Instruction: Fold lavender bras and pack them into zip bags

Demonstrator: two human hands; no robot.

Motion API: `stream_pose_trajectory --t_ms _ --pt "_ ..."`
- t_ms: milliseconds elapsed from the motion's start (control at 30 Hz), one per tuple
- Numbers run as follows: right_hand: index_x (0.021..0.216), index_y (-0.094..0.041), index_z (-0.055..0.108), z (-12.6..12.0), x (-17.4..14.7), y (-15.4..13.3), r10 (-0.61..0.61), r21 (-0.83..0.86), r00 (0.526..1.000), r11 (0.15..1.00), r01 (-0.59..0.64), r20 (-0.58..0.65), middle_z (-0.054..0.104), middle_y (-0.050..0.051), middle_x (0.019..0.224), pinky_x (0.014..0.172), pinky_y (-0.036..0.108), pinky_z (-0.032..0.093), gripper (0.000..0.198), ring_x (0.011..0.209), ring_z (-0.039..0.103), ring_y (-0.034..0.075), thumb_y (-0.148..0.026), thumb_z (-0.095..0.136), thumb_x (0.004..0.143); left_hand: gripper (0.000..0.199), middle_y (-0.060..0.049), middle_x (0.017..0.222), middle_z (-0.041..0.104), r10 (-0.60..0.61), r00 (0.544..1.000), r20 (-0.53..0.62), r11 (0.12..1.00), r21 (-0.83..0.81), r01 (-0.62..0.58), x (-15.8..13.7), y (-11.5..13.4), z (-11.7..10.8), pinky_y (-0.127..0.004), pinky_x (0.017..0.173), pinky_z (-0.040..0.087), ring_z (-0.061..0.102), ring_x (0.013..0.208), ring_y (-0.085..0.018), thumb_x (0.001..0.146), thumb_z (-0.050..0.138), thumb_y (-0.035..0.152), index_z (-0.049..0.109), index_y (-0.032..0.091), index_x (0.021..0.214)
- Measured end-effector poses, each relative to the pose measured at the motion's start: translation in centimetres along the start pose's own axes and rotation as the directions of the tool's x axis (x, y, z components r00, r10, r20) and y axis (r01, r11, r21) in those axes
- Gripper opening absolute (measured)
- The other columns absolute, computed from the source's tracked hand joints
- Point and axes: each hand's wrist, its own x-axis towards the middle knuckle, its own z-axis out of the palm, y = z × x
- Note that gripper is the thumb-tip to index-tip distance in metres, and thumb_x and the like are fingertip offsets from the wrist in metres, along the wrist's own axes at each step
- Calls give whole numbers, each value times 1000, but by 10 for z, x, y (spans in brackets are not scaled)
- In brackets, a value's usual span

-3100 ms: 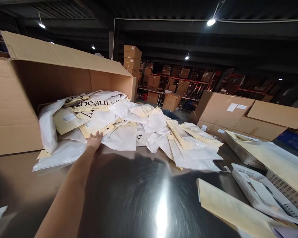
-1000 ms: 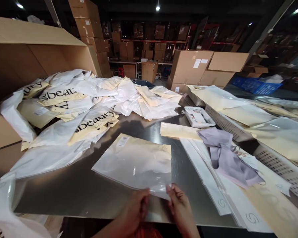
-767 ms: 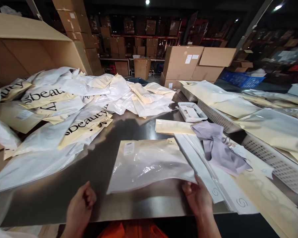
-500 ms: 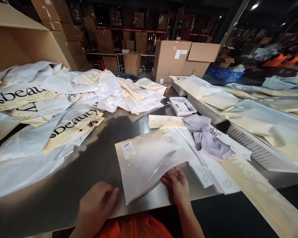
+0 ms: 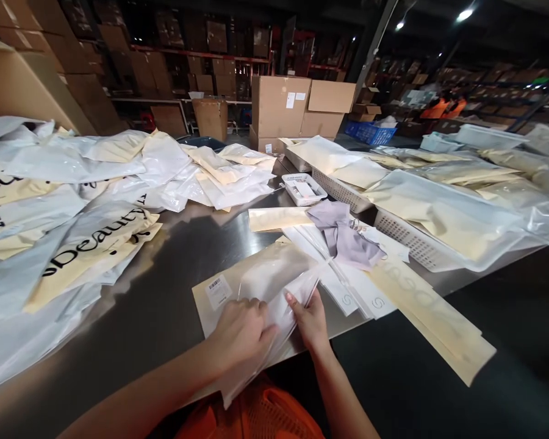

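A translucent plastic bag [image 5: 256, 274] with a cream edge and a white barcode label [image 5: 218, 291] lies at the front of the metal table, its near corner over the edge. My right hand [image 5: 310, 318] grips the bag's right side, thumb on top, and lifts that side into a fold. On the bag's middle rests my left hand [image 5: 242, 329], fingers curled against the plastic; their tips are hidden. Just beyond are a lilac cloth garment [image 5: 348, 235], white printed sleeves [image 5: 343, 286] and a folded cream bag [image 5: 277, 219].
Filled mailing bags [image 5: 96, 238] pile up on the left beside an open carton [image 5: 36, 85]. A small white basket [image 5: 304, 189] stands at the back. Perforated white bins [image 5: 412, 241] with bags line the right. Long cream bags [image 5: 430, 311] overhang the front edge. Cartons [image 5: 281, 107] stand beyond.
My left hand has moved right, from the bare table onto the bag. My right hand has raised the bag's right side into a fold. The camera view has turned right.
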Motion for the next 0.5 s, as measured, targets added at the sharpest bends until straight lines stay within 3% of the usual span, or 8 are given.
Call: stream_pose_trajectory --t_ms 67,133,233,333,400,433,467,500 --pt "113 -20 52 0 1 -1 -4 7 999 1000 3 41 70 8 107 87 40 54 59 96 66 26 -43 82 67 37 -15 86 69 -7 1000 -11 1000 6 7 -1 7 -2 -40 64 45 66 76 -32 91 49 45 68 14 97" --pt "118 -19 52 0 1 -2 -42 -37 997 998 44 61 68 10 114 91 40 52 61 102 64 27 -47 79 70 26 -11 78 70 -14 1000 -13 1000 13 14 -1 9 -9 -37 59 41 66 68 -28 88 51 34 69 15 88" --pt "117 -17 57 -6 0 -4 -131 -245 991 962 121 -25 67 11 115 94 38 48 55 107 62 27 -59 63 81 26 -9 76 70 -111 989 -99 992 54 117 -2 -7 -33 -34 55 34 65 67 -25 88 44 23 68 16 83" --pt "108 -16 59 -20 -5 -6 -89 -460 995 886 54 -55 67 4 75 71 35 51 55 71 63 22 -66 48 87 34 -12 81 69 -253 929 -270 950 110 291 -7 -35 -66 -34 55 28 65 73 -26 92 33 21 66 15 84" --pt "109 -16 56 -28 -13 -4 -142 -608 986 792 63 -83 57 -3 58 57 32 46 54 51 55 19 -65 52 86 34 -9 74 67 -250 881 -403 929 158 336 -11 -50 -81 -32 53 25 63 67 -24 91 33 20 64 17 78" --pt "111 -16 54 -31 -17 -3 -258 -690 960 714 114 -108 56 -3 59 54 32 45 54 50 54 18 -62 56 85 32 -6 67 65 -206 859 -469 926 190 326 -13 -54 -85 -31 51 23 61 61 -22 89 35 20 62 18 72" --pt "112 -15 54 -31 -22 -1 -425 -768 899 610 194 -110 58 -1 65 55 32 46 51 54 55 19 -57 61 84 30 -4 61 62 -139 835 -532 927 227 300 -14 -56 -86 -30 49 22 58 55 -20 88 38 20 60 18 67" --pt "111 -16 54 -28 -26 1 -599 -827 799 478 295 -62 61 2 72 57 33 47 45 61 58 20 -50 64 85 29 -2 57 59 -59 808 -586 928 267 261 -15 -56 -85 -30 48 22 54 51 -18 86 40 18 58 19 64"
